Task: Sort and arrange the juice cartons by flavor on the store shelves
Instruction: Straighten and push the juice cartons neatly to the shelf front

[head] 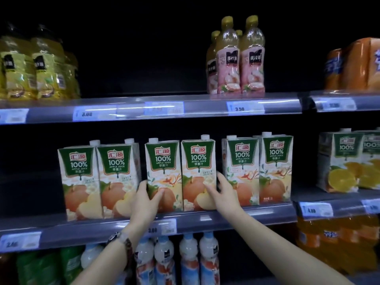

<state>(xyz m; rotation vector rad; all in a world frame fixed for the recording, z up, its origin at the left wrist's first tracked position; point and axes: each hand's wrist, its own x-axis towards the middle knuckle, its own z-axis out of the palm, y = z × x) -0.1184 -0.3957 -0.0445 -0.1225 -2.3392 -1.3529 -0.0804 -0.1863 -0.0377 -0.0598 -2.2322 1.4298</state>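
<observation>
Apple juice cartons, white and green cardboard with red apples printed on the front, stand upright in three pairs along the grey middle shelf [226,220], and your hands flank the centre pair. Your left hand [147,199] curls round the left edge of the left centre carton [163,173], thumb across its front. Your right hand [223,191] grips the right edge of the right centre carton [198,171], thumb on the front and fingers wrapped round the side. These two cartons touch each other. The left pair of cartons [98,182] sits just beside them, and the right pair of cartons [259,167] stands a little apart. A wristband [123,240] circles your left wrist. Further right, white orange juice cartons [341,161] stand on the neighbouring shelf. Beyond, on the upper shelf [205,106], pink-labelled plastic bottles [236,58] stand right of centre and blurred yellow bottles [37,66] at the left.
</observation>
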